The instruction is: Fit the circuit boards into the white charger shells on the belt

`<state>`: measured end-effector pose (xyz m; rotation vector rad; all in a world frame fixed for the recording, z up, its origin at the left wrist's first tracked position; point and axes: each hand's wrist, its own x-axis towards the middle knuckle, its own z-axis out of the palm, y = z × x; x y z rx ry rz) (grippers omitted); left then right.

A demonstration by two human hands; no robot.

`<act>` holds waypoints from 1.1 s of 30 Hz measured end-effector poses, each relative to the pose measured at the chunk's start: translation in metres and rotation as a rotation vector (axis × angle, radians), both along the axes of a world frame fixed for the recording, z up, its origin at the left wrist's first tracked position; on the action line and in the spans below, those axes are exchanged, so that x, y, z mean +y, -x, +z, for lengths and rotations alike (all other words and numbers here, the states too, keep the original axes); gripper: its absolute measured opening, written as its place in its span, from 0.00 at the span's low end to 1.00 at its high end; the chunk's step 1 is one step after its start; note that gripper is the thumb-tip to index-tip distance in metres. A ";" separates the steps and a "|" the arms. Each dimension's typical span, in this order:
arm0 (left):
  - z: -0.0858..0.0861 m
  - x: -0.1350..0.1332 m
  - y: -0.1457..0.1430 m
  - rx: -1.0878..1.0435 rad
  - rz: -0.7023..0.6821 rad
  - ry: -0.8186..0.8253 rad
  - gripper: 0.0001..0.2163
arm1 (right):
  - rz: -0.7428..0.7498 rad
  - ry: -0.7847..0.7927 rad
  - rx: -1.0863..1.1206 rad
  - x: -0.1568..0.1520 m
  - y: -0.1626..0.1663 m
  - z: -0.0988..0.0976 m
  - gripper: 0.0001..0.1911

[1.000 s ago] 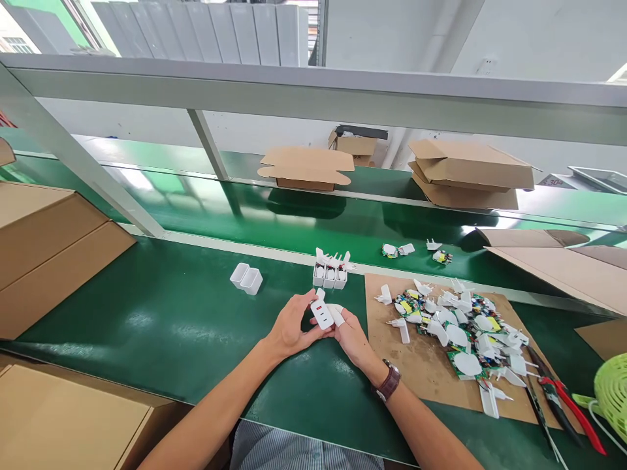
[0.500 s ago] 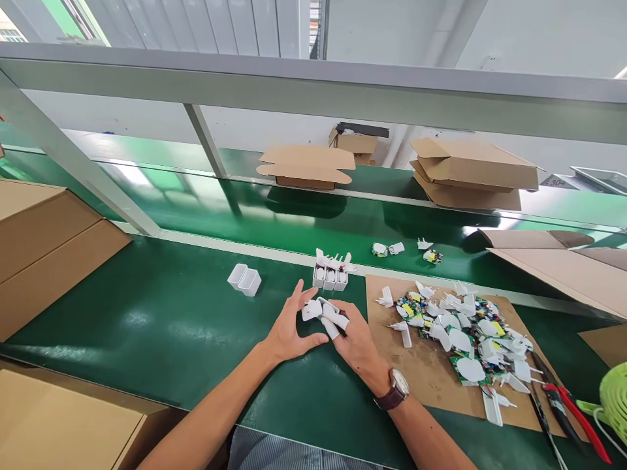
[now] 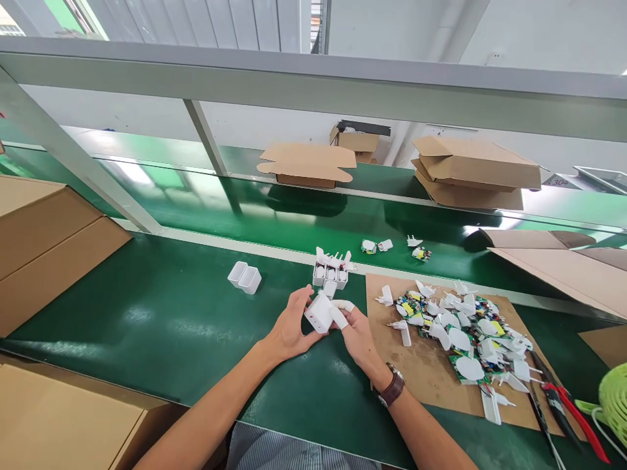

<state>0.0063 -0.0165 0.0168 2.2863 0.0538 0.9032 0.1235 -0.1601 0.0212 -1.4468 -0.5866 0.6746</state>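
Three white box-shaped plastic casings [image 3: 342,285] hold wired white parts [image 3: 332,275].
The left hand [image 3: 289,331] and right hand [image 3: 359,338] both clamp a blocky white plastic casing [image 3: 320,314].

White housing [image 3: 319,313] partly hidden, green coil [image 3: 615,399] cropped right

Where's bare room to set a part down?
Widest: the green tabletop between the left cartons, paired white cups and left hand. A narrower gap lies between the cups and filled white cases. Crowded: the cardboard sheet, heaped with circuit boards.
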 end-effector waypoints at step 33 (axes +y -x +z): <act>0.013 0.061 -0.043 0.224 0.383 0.503 0.43 | -0.134 0.432 -0.796 -0.029 -0.132 0.070 0.26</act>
